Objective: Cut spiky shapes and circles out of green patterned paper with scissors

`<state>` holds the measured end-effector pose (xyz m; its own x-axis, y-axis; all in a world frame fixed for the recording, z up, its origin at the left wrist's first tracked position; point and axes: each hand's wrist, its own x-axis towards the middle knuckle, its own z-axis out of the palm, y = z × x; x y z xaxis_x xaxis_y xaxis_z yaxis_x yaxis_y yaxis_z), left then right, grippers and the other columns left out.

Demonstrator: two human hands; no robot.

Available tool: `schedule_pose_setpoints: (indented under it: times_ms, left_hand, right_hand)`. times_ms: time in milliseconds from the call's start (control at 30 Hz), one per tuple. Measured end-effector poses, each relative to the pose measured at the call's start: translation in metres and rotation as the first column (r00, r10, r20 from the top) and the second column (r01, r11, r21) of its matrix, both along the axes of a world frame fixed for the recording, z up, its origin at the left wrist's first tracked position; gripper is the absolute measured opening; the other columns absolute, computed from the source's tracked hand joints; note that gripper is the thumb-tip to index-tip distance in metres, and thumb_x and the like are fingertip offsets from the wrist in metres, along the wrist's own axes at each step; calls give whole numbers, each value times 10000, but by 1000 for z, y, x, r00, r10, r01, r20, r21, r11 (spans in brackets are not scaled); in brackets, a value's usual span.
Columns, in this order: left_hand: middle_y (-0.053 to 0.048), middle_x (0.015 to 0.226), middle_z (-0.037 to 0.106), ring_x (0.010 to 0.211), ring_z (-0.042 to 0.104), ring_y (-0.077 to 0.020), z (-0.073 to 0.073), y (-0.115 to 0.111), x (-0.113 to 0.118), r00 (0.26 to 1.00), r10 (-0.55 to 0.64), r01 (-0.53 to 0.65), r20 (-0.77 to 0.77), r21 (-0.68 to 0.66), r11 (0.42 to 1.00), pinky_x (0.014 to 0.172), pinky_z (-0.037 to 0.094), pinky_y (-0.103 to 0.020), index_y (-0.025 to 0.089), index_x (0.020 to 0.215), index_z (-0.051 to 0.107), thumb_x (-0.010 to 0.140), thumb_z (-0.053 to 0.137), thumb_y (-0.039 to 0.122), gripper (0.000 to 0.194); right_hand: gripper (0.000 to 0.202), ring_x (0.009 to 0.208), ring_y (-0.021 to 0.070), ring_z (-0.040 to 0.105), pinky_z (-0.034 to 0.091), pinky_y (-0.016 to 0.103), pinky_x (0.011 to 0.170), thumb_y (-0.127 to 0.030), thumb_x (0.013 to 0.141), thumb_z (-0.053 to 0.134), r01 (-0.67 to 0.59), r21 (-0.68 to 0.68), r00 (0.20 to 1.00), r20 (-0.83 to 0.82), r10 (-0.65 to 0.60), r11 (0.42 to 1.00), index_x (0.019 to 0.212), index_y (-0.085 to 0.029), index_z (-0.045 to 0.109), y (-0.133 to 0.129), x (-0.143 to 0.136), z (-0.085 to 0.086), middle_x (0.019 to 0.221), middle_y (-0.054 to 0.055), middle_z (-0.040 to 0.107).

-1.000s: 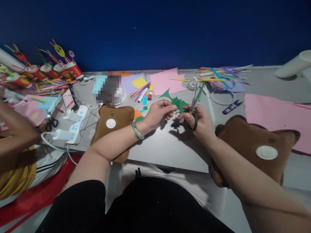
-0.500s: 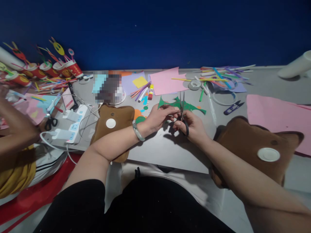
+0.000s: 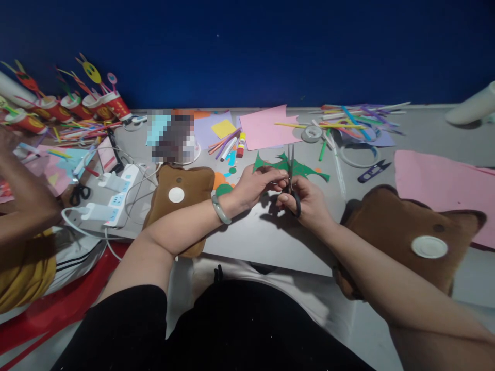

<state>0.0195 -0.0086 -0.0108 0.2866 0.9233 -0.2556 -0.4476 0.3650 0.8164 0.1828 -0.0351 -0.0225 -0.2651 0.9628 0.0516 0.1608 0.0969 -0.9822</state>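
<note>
My right hand (image 3: 309,203) is closed round the black handles of a pair of scissors (image 3: 291,170), whose blades point away from me and stand slightly apart. Close by on the left, my left hand (image 3: 257,188) pinches thumb and fingertips together beside the blades. What it holds is too small or hidden to make out. Just beyond both hands stretches a jagged green paper scrap (image 3: 307,170) with cut-out edges, partly covered by the hands and blades. Left of my left wrist lie a green paper circle (image 3: 223,189) and orange paper pieces (image 3: 219,179).
Brown cushions (image 3: 185,180) flank my arms. Beyond are a glue stick (image 3: 241,145), pink paper (image 3: 266,128), a tape roll (image 3: 311,134) and purple thread snips (image 3: 373,171). A power strip (image 3: 126,193) with cables lies left, near another person's arm (image 3: 29,201). Decorated red cups (image 3: 116,105) stand behind.
Both hands and the scissors keep nearly the same pose beside each other. The view has shifted very slightly. At the left, the other person's arm has moved a little.
</note>
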Motion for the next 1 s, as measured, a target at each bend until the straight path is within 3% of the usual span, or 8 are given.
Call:
schedule_pose_setpoints:
  times_ms: [367, 533, 733, 1000]
  left_hand:
    - [11, 644, 685, 621, 661, -88, 5, 3, -4, 998, 54, -54, 10, 11, 998, 662, 496, -239, 130, 699, 640, 828, 835, 111, 234]
    - [15, 622, 688, 612, 679, -80, 7, 10, -9, 992, 121, -120, -27, 25, 992, 629, 484, -205, 159, 705, 542, 837, 812, 83, 310]
    - [64, 615, 683, 542, 661, -73, 7, 10, -10, 996, 65, -60, -60, 81, 995, 574, 470, -189, 185, 830, 516, 825, 815, 98, 312]
    - [45, 619, 697, 563, 686, -91, 2, 7, -9, 999, -13, 16, -45, 69, 997, 601, 514, -209, 174, 852, 534, 796, 849, 130, 323]
  right_hand:
    - [540, 431, 158, 567, 438, 280, 433, -637, 702, 939, 39, -38, 999, -6, -40, 999, 856, -255, 590, 1, 6, -6, 545, -42, 614]
    - [599, 505, 163, 640, 505, 279, 504, -667, 661, 958, 13, -45, 1000, 4, -13, 999, 892, -241, 606, 8, 13, -3, 600, -32, 652]
    - [622, 532, 187, 672, 521, 281, 509, -670, 647, 963, -116, -135, 993, 17, 119, 984, 900, -235, 597, 10, 14, 2, 603, -4, 700]
    - [577, 502, 169, 621, 514, 291, 499, -590, 644, 992, -80, -100, 997, -27, 78, 992, 885, -244, 598, 10, 14, -2, 610, -27, 647]
